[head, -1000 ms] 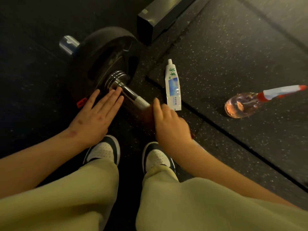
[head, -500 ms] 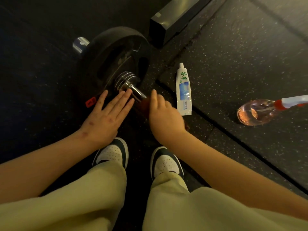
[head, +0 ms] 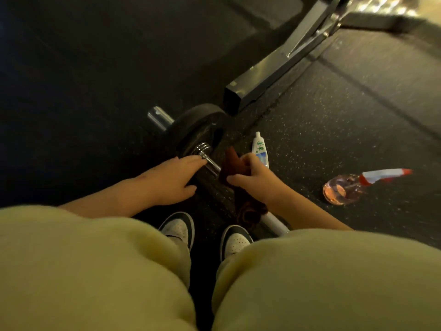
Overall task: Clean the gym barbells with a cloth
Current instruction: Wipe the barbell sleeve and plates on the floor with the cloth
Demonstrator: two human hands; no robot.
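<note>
A barbell lies on the dark gym floor with a black weight plate (head: pixel 191 130) on its chrome sleeve; the steel bar (head: pixel 211 164) runs toward me between my hands. My left hand (head: pixel 167 181) lies flat with straight fingers, the fingertips touching the bar close to the collar. My right hand (head: pixel 253 177) grips a dark red-brown cloth (head: pixel 232 161) and holds it against the bar. More of the cloth hangs over the bar below my wrist.
A white tube (head: pixel 260 149) lies on the floor right of the bar. A clear spray bottle (head: pixel 343 189) with a red-white nozzle lies further right. A metal machine frame (head: pixel 267 75) crosses the floor behind the plate. My two shoes (head: pixel 179 229) stand below the bar.
The view has pulled back and tilted up. My right hand has lifted and now shows the cloth bunched in its fingers; my left hand stays flat beside the collar.
</note>
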